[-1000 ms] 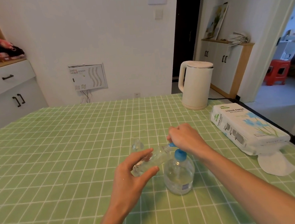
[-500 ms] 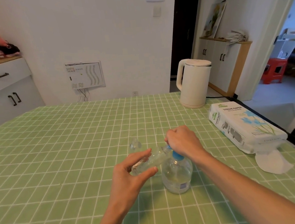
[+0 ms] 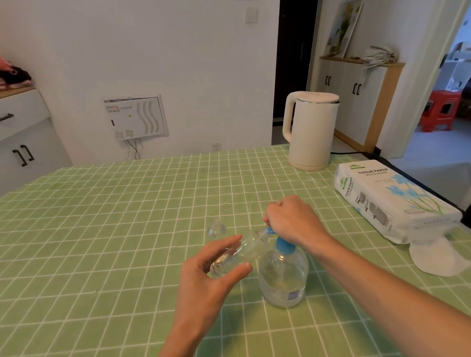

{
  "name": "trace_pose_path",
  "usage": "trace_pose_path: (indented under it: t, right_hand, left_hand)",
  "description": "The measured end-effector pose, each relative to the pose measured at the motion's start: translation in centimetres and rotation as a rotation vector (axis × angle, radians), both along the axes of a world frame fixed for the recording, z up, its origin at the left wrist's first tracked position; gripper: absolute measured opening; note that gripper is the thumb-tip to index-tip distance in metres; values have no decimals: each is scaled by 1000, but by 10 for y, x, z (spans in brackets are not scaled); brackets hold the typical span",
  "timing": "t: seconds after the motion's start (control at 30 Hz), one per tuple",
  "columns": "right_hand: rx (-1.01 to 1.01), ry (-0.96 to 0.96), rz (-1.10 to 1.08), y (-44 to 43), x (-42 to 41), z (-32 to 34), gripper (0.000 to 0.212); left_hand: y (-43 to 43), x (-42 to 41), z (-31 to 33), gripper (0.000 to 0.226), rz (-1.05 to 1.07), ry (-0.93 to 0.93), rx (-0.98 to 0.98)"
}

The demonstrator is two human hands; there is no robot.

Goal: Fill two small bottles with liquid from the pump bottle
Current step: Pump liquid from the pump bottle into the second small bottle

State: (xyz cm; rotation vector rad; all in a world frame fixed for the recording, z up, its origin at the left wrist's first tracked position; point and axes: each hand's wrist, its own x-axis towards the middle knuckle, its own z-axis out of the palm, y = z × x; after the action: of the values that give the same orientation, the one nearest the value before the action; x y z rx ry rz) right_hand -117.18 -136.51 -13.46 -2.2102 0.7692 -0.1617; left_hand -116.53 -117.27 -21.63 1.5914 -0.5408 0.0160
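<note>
Your left hand grips tilted small bottle, right hand clamps pump bottle top; filling looks underway, not finished.

occluded: pump head of pump bottle under curled right hand | small bottle: mouth at blue spout half covered, base behind left hand, fill level unreadable | pump bottle label: too small to read | small clear item beyond hands: identity unclear | both forearms cut by frame edge
</note>
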Motion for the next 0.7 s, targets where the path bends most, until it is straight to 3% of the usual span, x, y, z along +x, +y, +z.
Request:
trace_pose_path:
  t: [0.7]
  right_hand:
    - [-4,19,45,-2,-1,7,44]
  left_hand:
    - [-1,0,3,52,-1,-26,10]
